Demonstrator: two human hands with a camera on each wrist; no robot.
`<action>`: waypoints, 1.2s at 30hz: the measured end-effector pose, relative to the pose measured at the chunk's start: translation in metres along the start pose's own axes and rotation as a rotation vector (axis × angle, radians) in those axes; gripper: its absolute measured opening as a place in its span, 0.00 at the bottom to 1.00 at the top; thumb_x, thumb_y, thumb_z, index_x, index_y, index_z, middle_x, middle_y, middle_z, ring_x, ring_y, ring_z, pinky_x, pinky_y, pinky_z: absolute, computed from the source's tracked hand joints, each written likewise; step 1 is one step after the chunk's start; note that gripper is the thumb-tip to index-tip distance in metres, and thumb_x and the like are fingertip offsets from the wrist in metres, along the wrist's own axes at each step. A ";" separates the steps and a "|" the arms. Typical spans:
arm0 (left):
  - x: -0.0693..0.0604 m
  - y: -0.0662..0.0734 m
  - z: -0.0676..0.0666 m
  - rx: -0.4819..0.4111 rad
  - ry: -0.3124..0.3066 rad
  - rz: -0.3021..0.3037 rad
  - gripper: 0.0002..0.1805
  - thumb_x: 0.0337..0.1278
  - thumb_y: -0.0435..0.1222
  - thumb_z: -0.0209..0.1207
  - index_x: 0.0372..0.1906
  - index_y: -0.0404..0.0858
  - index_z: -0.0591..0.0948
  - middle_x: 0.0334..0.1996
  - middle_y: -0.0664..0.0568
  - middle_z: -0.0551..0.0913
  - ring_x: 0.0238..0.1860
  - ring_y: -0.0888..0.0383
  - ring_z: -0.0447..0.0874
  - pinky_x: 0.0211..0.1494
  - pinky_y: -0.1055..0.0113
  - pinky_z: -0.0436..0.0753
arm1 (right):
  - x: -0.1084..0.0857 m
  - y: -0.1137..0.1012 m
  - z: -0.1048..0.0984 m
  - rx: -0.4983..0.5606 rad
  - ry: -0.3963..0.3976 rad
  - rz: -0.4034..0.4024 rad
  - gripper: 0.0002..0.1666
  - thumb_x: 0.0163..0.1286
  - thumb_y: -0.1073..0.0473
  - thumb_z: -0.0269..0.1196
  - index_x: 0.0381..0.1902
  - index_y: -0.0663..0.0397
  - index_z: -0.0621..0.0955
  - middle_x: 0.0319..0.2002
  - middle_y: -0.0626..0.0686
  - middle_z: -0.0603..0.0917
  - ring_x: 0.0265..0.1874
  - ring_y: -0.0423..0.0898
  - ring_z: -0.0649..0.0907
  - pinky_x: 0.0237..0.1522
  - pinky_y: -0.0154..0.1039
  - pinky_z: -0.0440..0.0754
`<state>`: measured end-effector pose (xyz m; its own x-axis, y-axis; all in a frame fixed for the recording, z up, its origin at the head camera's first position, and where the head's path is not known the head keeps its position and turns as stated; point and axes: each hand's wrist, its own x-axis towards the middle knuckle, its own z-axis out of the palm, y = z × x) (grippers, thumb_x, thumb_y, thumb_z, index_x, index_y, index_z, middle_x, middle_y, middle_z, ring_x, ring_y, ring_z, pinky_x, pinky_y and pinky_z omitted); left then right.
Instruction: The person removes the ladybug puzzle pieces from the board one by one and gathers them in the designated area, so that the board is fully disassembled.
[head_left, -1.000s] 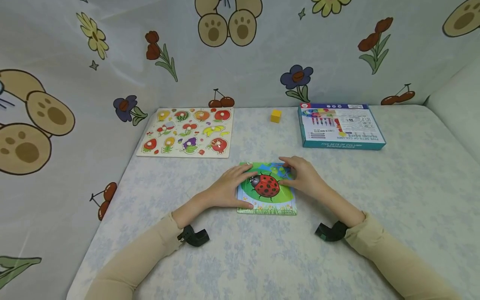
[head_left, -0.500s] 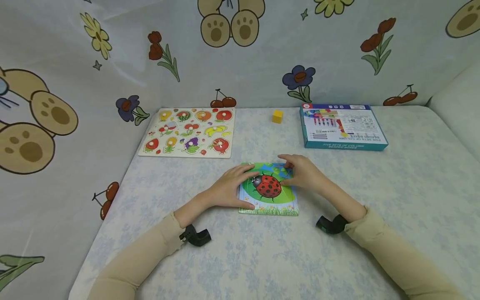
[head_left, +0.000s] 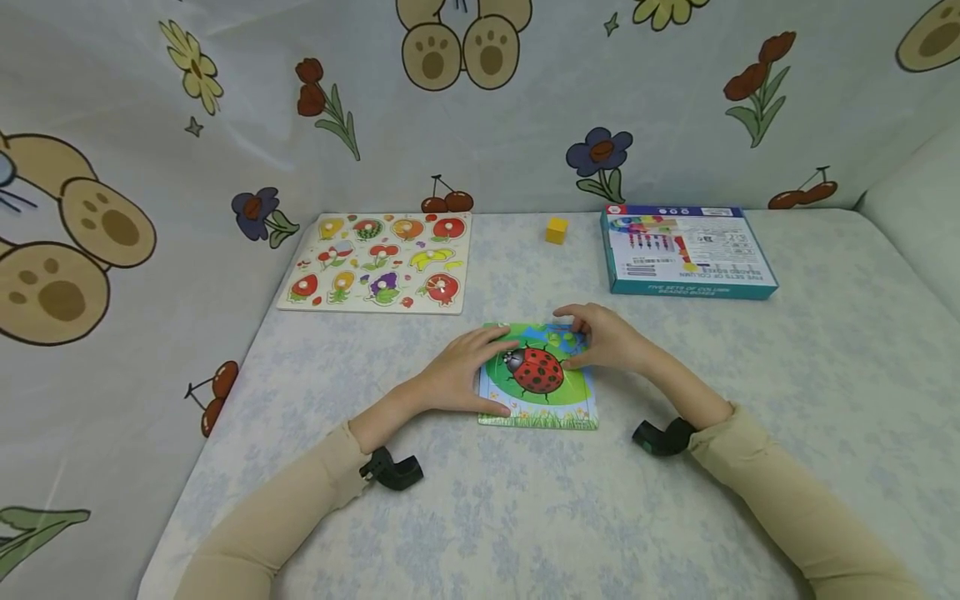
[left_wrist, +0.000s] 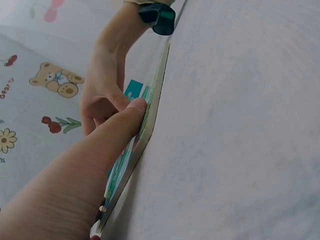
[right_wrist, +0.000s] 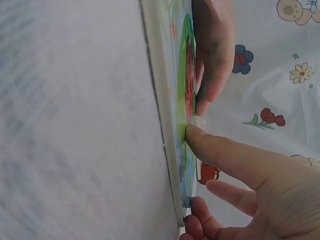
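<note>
A flat, square, green ladybird-printed board [head_left: 536, 371] is placed in front and left of the white-and-teal cardboard box [head_left: 686, 254]. Its side farther from the box is touched by the left hand [head_left: 463, 373], fingers spread; the nearer side by the right hand [head_left: 603, 337], whether pinched cannot be told. By uneven pressure, the board could be skewed.
</note>
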<state>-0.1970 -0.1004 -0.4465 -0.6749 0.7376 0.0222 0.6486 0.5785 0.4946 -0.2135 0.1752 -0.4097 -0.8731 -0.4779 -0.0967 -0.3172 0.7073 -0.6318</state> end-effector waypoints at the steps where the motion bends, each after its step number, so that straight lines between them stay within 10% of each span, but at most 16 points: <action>1: 0.000 0.000 0.000 -0.002 0.000 -0.001 0.55 0.38 0.61 0.69 0.73 0.50 0.59 0.75 0.52 0.53 0.76 0.51 0.47 0.76 0.46 0.52 | 0.000 0.000 0.000 -0.005 0.002 0.000 0.45 0.47 0.61 0.76 0.63 0.64 0.71 0.40 0.60 0.78 0.39 0.51 0.74 0.43 0.43 0.74; 14: 0.001 0.002 0.001 -0.014 -0.006 0.000 0.54 0.39 0.61 0.69 0.73 0.49 0.59 0.75 0.52 0.53 0.76 0.51 0.47 0.76 0.45 0.52 | -0.002 0.004 -0.001 0.094 0.048 -0.009 0.41 0.52 0.67 0.72 0.64 0.63 0.70 0.44 0.63 0.75 0.40 0.53 0.78 0.44 0.41 0.78; 21: 0.002 0.004 0.001 -0.012 0.004 0.012 0.53 0.38 0.61 0.69 0.72 0.51 0.61 0.75 0.51 0.53 0.76 0.50 0.47 0.75 0.45 0.52 | -0.004 0.016 -0.007 0.374 0.151 0.154 0.26 0.64 0.69 0.61 0.60 0.62 0.73 0.44 0.62 0.78 0.34 0.37 0.79 0.36 0.24 0.77; 28: 0.004 0.004 0.001 -0.001 0.008 0.024 0.50 0.39 0.62 0.68 0.71 0.54 0.62 0.75 0.51 0.53 0.76 0.49 0.47 0.75 0.44 0.52 | -0.034 0.037 -0.032 0.392 0.250 0.257 0.26 0.67 0.65 0.60 0.63 0.63 0.71 0.50 0.62 0.76 0.36 0.29 0.78 0.38 0.22 0.77; 36: 0.001 0.002 -0.001 -0.011 0.009 0.010 0.49 0.39 0.62 0.68 0.70 0.54 0.64 0.75 0.52 0.53 0.76 0.50 0.47 0.75 0.45 0.52 | -0.086 0.099 -0.067 0.360 0.354 0.419 0.30 0.71 0.57 0.57 0.66 0.64 0.66 0.37 0.30 0.78 0.35 0.23 0.77 0.36 0.19 0.76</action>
<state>-0.1965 -0.0985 -0.4448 -0.6713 0.7403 0.0349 0.6516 0.5671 0.5038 -0.1940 0.3208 -0.4124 -0.9844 0.0442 -0.1705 0.1666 0.5482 -0.8196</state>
